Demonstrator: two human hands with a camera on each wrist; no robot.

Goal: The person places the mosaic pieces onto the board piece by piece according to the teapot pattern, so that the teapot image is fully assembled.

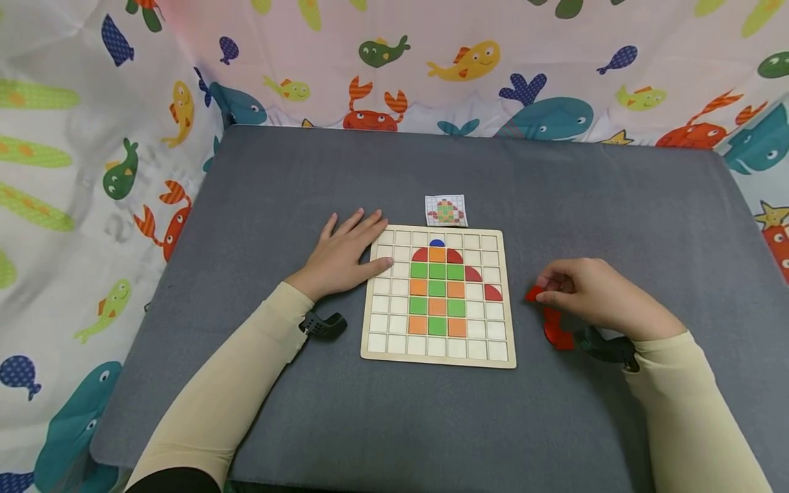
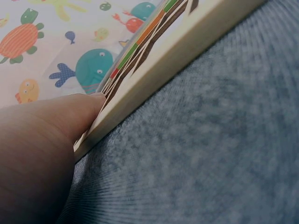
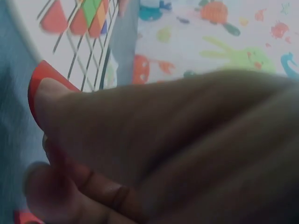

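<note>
A square wooden grid board (image 1: 385,348) lies on the table, bearing green and orange squares, several red quarter-circle tiles and a blue half-circle (image 1: 437,242) at the top. My left hand (image 1: 342,257) rests on its upper left edge with fingers spread; the left wrist view shows the thumb (image 2: 88,109) on the board's rim. To the right of the board, my right hand (image 1: 588,294) pinches a red quarter-circle tile (image 3: 33,91) between thumb and fingers. More red pieces (image 1: 557,332) lie on the table beneath that hand, partly hidden by it.
A small printed pattern card (image 1: 446,211) lies just behind the board. The grey tabletop (image 1: 308,411) extends on all sides, and a cloth with sea animals (image 1: 296,61) hangs behind and at the left.
</note>
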